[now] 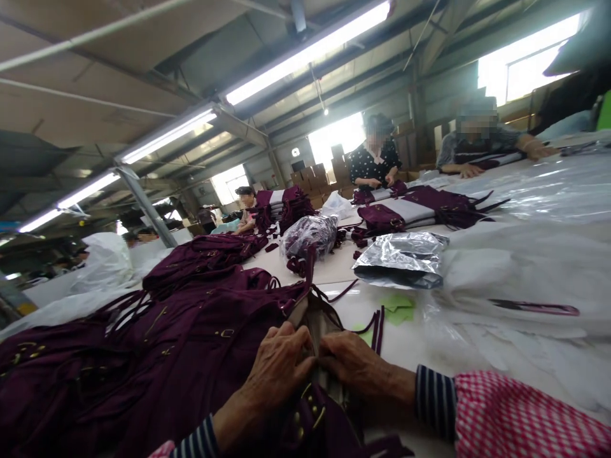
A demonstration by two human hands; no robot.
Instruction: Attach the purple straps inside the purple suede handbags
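Note:
Both my hands meet at the opening of a dark purple bag [315, 416] at the near edge of the white table [410, 343]. My left hand [277, 366] curls its fingers over the bag's rim and grey lining. My right hand [356, 366] pinches the same rim from the other side. A gold buckle and studs show on the bag just below my hands. A large heap of the same purple bags [143, 343] with straps lies to my left.
A crumpled silver foil bag [405, 257], a plastic-wrapped purple bundle [310, 235], green paper slips [398, 308] and white plastic bags [515, 273] lie ahead. Three other people [375, 159] work at the far side among stacks of purple bags. A steel post [147, 207] stands left.

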